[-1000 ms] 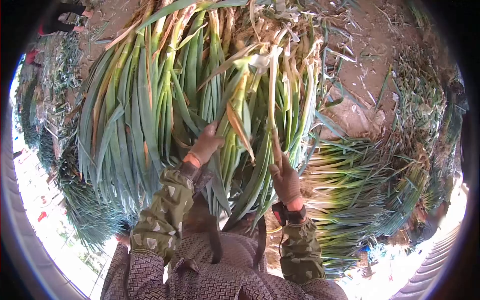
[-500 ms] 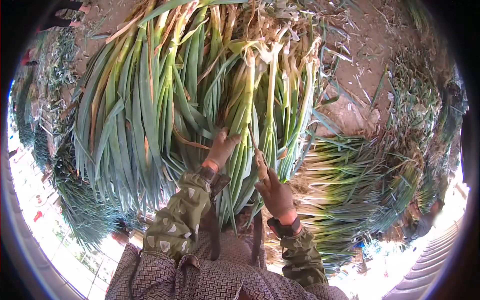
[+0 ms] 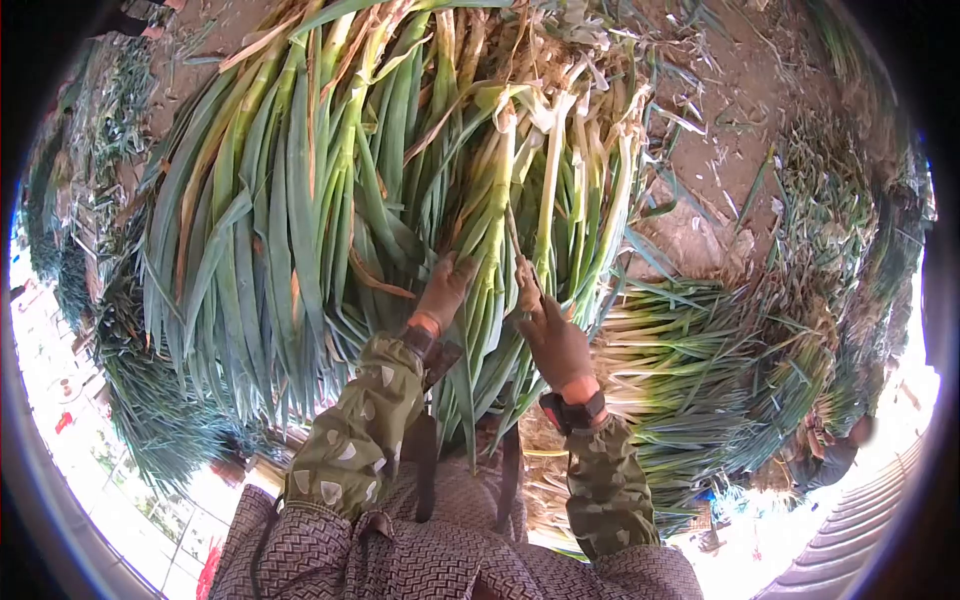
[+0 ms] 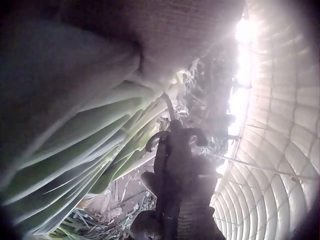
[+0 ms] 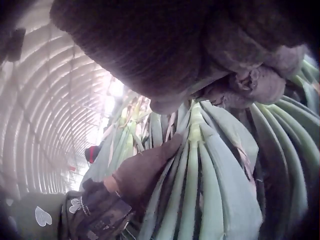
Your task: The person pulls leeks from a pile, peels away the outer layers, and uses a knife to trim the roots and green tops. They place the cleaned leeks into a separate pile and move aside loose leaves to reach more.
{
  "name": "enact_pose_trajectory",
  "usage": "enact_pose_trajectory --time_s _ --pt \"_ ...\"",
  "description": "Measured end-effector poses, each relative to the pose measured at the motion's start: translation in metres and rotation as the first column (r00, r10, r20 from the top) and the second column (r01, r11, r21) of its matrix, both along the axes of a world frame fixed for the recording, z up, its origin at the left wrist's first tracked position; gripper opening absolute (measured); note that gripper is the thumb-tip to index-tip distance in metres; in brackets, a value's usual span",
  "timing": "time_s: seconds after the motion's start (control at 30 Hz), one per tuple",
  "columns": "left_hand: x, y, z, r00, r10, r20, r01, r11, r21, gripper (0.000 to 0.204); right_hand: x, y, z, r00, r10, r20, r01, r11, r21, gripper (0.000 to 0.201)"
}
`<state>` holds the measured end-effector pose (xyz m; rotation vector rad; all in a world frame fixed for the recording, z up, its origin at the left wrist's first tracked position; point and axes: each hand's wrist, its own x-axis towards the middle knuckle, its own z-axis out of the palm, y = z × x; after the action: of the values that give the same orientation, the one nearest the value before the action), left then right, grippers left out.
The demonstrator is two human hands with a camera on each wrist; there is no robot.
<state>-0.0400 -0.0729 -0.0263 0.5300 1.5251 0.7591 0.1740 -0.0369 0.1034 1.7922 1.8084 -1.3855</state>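
A thick green onion stalk (image 3: 500,200) with fanned leaves lies on a large heap. My gloved left hand (image 3: 443,295) grips its leaves from the left; in the right wrist view the thumb of that hand (image 5: 147,170) lies against them, its other fingers hidden behind. My gloved right hand (image 3: 557,347) is curled round the handle (image 3: 528,285) of a thin, dark-bladed tool. The blade (image 3: 513,232) lies alongside the stalk on its right. In the left wrist view the right hand (image 4: 182,185) appears dark, with the blade (image 4: 169,106) against the onion leaves.
More long onions (image 3: 290,220) fill the heap to the left. Rows of onions (image 3: 680,370) lie at the right. Loose leaves and scraps (image 3: 830,200) litter the soil (image 3: 730,110). A person (image 3: 835,462) is at the far right edge, and another's dark sleeve shows at top left.
The left hand has moved right onto this stalk's leaves, and the stalk has straightened. The right hand has shifted left with the tool, its blade now beside the stalk. Since half a second ago little has moved.
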Motion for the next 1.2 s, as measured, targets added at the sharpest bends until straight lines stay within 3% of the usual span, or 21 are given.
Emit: enact_pose_trajectory --time_s 0.13,0.2,0.37,0.47,0.57,0.63,0.7,0.77,0.93,0.97,1.07,1.1,1.2 --pt "0.004 0.005 0.017 0.997 0.064 -0.042 -0.064 0.998 -0.009 0.055 0.006 -0.027 0.011 0.993 0.112 -0.038 -0.11 0.992 0.054 0.048" --pt "0.006 0.009 0.025 0.995 0.079 -0.055 -0.079 0.997 -0.001 0.053 0.006 -0.034 -0.006 0.997 0.05 -0.062 -0.043 0.993 0.11 0.056" --pt "0.0 -0.001 -0.008 0.996 0.026 -0.09 -0.022 0.999 0.046 0.05 -0.02 0.008 -0.023 0.997 -0.054 -0.056 0.061 0.989 0.136 0.053" --pt "0.0 -0.001 -0.008 0.998 0.061 -0.028 -0.061 0.998 -0.004 0.05 -0.032 0.035 -0.031 0.997 -0.061 -0.046 0.066 0.991 0.12 0.051" --pt "0.003 0.01 0.019 0.996 0.085 -0.03 -0.085 0.996 0.006 0.049 -0.039 0.054 -0.041 0.996 -0.086 0.007 0.084 0.987 0.139 0.049" --pt "0.007 0.002 0.013 0.991 0.114 -0.067 -0.104 0.985 0.138 0.049 -0.041 0.066 -0.05 0.998 -0.062 0.017 0.058 0.983 0.176 0.05" --pt "0.007 0.0 0.009 0.992 0.11 -0.064 -0.101 0.986 0.133 0.05 -0.046 0.081 -0.053 0.999 -0.036 0.038 0.028 0.984 0.174 0.052" --pt "0.003 0.005 0.008 0.997 0.076 -0.022 -0.076 0.997 0.002 0.053 -0.049 0.096 -0.064 0.999 -0.029 0.042 0.02 0.978 0.208 0.053" --pt "-0.007 0.007 0.014 0.992 0.076 0.104 -0.067 0.994 -0.084 0.047 -0.059 0.142 -0.098 0.997 0.045 0.062 -0.061 0.957 0.283 0.053" --pt "-0.007 0.006 0.014 0.99 0.077 0.12 -0.063 0.991 -0.119 0.048 -0.063 0.154 -0.102 0.985 0.173 0.02 -0.172 0.948 0.267 0.06" --pt "-0.006 0.0 0.013 0.993 0.035 0.112 -0.024 0.995 -0.097 0.048 -0.064 0.172 -0.125 0.999 0.01 0.043 -0.019 0.977 0.213 0.06" --pt "-0.002 -0.003 0.014 0.981 0.095 0.169 -0.074 0.989 -0.128 0.048 -0.068 0.175 -0.109 0.997 -0.03 0.066 0.02 0.988 0.151 0.057" --pt "0.009 -0.012 0.017 0.927 0.217 0.306 -0.171 0.97 -0.172 0.05 -0.047 0.16 -0.1 0.978 0.194 -0.071 -0.168 0.946 0.276 0.052"
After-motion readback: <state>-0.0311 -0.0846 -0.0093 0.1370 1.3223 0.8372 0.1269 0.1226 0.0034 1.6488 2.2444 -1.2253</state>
